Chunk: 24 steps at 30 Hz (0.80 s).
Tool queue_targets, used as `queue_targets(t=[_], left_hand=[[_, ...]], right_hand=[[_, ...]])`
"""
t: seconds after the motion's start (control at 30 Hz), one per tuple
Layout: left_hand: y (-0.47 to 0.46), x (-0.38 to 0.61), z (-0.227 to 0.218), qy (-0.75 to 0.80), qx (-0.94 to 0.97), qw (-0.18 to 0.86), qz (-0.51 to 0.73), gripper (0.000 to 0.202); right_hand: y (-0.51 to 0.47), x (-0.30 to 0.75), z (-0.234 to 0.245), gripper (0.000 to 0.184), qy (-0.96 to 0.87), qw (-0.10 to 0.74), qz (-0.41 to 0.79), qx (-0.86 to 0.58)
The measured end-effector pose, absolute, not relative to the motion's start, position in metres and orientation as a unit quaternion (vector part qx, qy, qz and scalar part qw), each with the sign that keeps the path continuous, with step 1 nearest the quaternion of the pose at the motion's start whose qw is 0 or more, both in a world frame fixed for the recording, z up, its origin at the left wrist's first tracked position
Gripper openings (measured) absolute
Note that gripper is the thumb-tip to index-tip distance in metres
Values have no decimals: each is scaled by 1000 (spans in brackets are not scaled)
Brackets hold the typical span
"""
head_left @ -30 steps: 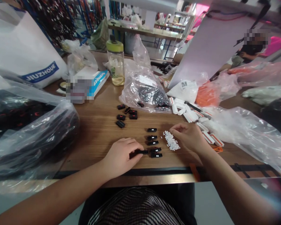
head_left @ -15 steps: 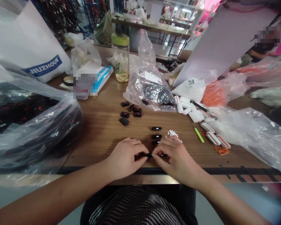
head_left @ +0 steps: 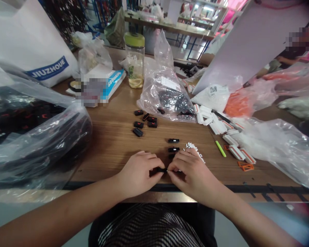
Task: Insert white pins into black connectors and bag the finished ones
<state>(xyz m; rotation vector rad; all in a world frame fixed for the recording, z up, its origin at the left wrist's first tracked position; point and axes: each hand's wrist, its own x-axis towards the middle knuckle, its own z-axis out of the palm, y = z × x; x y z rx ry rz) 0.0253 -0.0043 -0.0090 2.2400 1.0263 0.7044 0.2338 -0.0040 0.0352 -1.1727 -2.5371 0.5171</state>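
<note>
My left hand [head_left: 136, 173] is curled round a small black connector [head_left: 160, 169] near the front edge of the wooden table [head_left: 113, 144]. My right hand [head_left: 192, 173] meets it from the right, fingertips pinched against the same connector's end; what the pinch holds is too small to make out. Just beyond my right hand lie two black connectors with white inserts [head_left: 173, 144] in a column. A small heap of white pins [head_left: 194, 149] lies partly behind my right hand. Several plain black connectors [head_left: 144, 122] are scattered farther back.
A large clear bag of dark parts [head_left: 33, 133] fills the left. A clear bag of black pieces [head_left: 167, 97], a bottle with a green lid [head_left: 135, 60], a white box [head_left: 100, 85], white and orange parts [head_left: 226, 132], a green stick [head_left: 220, 148] and more plastic bags [head_left: 278, 147] lie beyond. Another person sits far right.
My right hand left the white pins and came across to the connector held by my left hand. In the last half second both hands have stayed together almost unmoved.
</note>
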Motion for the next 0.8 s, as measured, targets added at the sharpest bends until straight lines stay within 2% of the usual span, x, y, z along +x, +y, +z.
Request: queue_targets(t=[0.8], left_hand=[[-3,26,-8,389,838,285,256,7]], right_hand=[[-1,230,31,13,-883,135,198,-404]])
